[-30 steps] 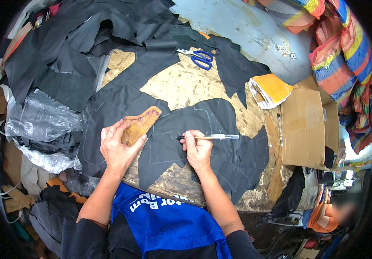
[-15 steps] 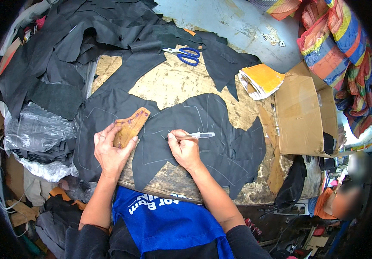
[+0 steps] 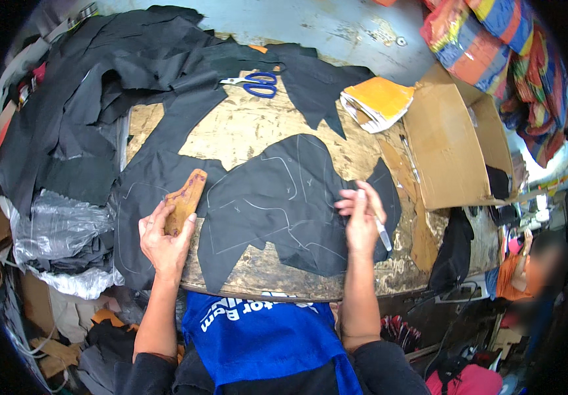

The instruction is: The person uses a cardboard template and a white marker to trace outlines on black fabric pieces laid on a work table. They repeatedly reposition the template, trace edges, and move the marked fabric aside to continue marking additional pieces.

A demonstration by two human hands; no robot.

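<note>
In my left hand (image 3: 163,238) is a tan pattern piece (image 3: 187,197) with purple marks along its edge, gripped between thumb and fingers. My right hand (image 3: 361,220) is over the right part of the black leather sheet (image 3: 257,217). A pen (image 3: 382,232) with a clear barrel end is tucked in that hand, angled down toward me, while the fingers are loosely spread. White outlines run across the leather, which lies flat on a worn wooden board. Another black leather piece (image 3: 139,197) with a white outline lies at its left.
Blue-handled scissors (image 3: 259,84) lie at the back of the board beside a heap of black leather (image 3: 99,85). On the right are a yellow-covered pad (image 3: 379,102), a cardboard box (image 3: 452,141) and another pen (image 3: 409,158). A plastic-wrapped bundle (image 3: 63,230) stands left. A person sits far right.
My right hand has moved right with the pen, off the middle of the leather. More white lines now show there. My left hand still holds the pattern piece. The view has shifted slightly.
</note>
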